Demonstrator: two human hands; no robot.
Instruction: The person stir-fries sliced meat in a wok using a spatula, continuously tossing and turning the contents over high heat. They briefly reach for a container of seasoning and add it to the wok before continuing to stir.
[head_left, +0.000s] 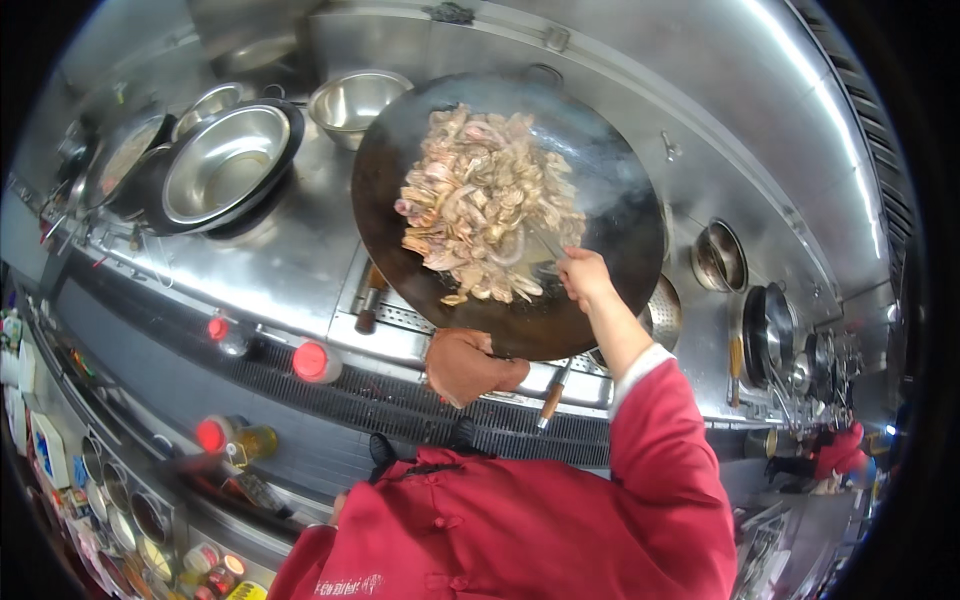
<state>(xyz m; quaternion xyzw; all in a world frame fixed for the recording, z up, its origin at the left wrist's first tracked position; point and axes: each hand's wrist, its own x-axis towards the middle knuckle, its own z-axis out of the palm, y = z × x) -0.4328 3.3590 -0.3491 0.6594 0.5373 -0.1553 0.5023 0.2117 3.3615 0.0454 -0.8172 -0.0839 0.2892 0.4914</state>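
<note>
A large dark wok (615, 187) on the range holds a heap of pale sliced meat (487, 202), with steam over it. My right hand (583, 276) is closed around the metal handle of a cooking utensil (551, 244). The utensil's head is buried in the meat, so its kind is hidden. A brown cloth (469, 364) is draped on the wok's near rim, with no hand on it. Only a sliver of my left hand (338, 508) shows beside my red jacket, low and away from the wok; its fingers are hidden.
Left of the wok stand a steel bowl (356, 105) and a steel basin (229, 165) set in another wok. Wooden-handled tools (553, 401) lie at the range's front edge. A perforated strainer (664, 311) sits right of the wok. Red-capped bottles (311, 362) stand left. Another person (832, 454) is far right.
</note>
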